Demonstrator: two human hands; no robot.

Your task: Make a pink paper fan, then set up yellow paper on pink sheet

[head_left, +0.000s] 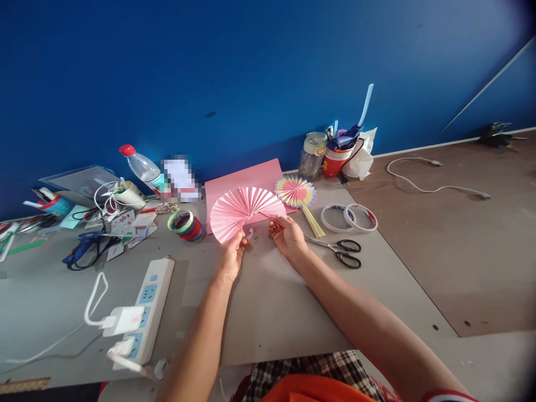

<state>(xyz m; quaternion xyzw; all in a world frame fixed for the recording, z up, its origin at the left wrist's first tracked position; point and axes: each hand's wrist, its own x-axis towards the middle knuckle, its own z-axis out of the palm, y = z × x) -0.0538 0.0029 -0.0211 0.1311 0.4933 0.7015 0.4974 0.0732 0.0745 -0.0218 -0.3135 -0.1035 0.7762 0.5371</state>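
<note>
Blue wall (251,84) at the back, with a grey desk (251,312) pushed up to it and pretty well loaded. Right in the middle, a pleated pink paper fan (228,209) is being held up just over the desk, spread into a wide arc. Its lower left edge is pinched by the left hand (233,254), and its right end is gripped between thumb and fingers of the right hand (288,234), so the hands are kept a bit apart with the fan bridging them. Behind it, a flat pink sheet (243,177) is partly covered by the fan. Just right of that, a smaller multicolored fan (296,192) with a yellow handle is laid out. Near the right wrist, black-handled scissors (348,254) are left lying slightly open, with two tape rolls (364,228) overlapped above them. Farther out, a stack of colored tape (193,228) and a white power strip (161,285) with chargers plugged in can be seen on the left, and a red cup (335,163) stuffed with tools is stood by the wall.
</note>
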